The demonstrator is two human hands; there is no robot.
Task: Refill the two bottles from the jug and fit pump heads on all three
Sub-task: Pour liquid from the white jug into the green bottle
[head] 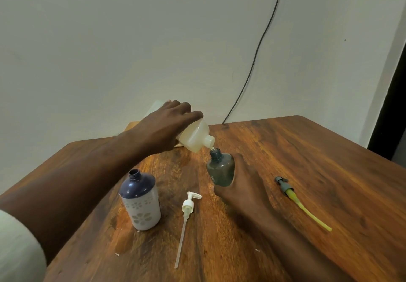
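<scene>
Jug [193, 137] in left hand's [163, 125] fingers – tilted over right-hand-held [243, 185] grey bottle [220, 168]

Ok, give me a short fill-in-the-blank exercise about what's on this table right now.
1. The left hand tips the jug over the ____ bottle.
2. The right hand steadies that ____.
3. The white pump head lies right of the ____ bottle.

Missing words: grey; bottle; flowered

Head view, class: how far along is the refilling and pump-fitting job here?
Done: nothing visibly finished. In hand: the left hand tips the jug into the grey bottle, which the right hand steadies. Left: the open blue bottle, and fitting the white pump and grey pump lying on the table.
</scene>
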